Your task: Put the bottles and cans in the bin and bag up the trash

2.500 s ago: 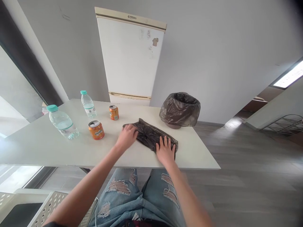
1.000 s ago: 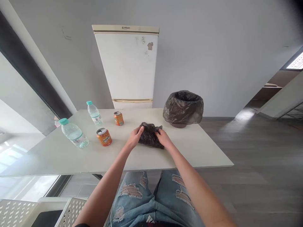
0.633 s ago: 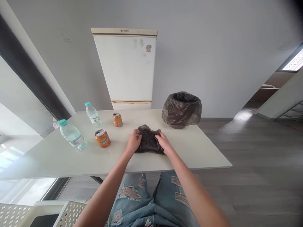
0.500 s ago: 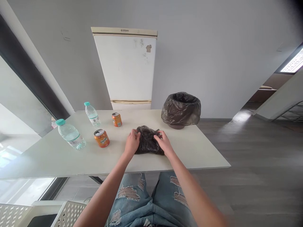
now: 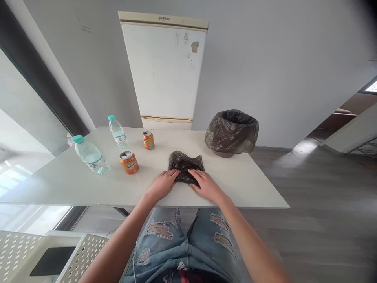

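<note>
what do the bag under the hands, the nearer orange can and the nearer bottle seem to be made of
Bag: probably thin black plastic film, softly shiny, going by its fine creases and see-through edges.
Orange can: likely metal, glossy and printed, with a silvery rim.
Bottle: clear, shiny, most likely plastic; glass seems unlikely given its moulded base.

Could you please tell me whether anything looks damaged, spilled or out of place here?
Yes: the white refrigerator door has an irregular brownish patch and several dark smudges near its upper right, so its surface looks stained or worn there. I see no spill on the table.
</note>
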Demonstrator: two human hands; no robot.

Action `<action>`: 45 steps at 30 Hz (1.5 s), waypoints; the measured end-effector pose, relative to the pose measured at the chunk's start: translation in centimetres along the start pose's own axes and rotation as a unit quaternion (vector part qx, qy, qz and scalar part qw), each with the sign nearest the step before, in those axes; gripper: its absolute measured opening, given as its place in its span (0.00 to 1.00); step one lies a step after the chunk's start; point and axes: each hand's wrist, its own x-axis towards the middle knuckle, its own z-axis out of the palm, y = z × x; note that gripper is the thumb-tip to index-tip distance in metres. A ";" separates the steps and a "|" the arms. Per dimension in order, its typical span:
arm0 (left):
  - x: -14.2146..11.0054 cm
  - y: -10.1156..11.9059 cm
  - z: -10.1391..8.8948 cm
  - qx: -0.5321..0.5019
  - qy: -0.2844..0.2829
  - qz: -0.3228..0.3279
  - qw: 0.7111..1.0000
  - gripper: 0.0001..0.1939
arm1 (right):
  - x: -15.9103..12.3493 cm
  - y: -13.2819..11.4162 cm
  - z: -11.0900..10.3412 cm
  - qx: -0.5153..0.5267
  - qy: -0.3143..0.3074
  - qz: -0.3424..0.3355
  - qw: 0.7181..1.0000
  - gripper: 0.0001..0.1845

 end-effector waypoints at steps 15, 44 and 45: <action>2.3 2.0 -1.1 0.039 0.136 0.045 0.989 0.23 | 4.3 -0.6 -0.3 0.103 0.138 0.144 0.974 0.15; 5.0 -0.2 1.9 0.109 0.095 0.042 0.989 0.31 | 3.7 -0.6 2.3 -0.137 0.019 0.135 0.981 0.34; 5.3 0.3 2.3 0.096 0.076 0.069 0.990 0.31 | 3.7 -0.5 2.3 -0.139 0.017 0.137 0.981 0.34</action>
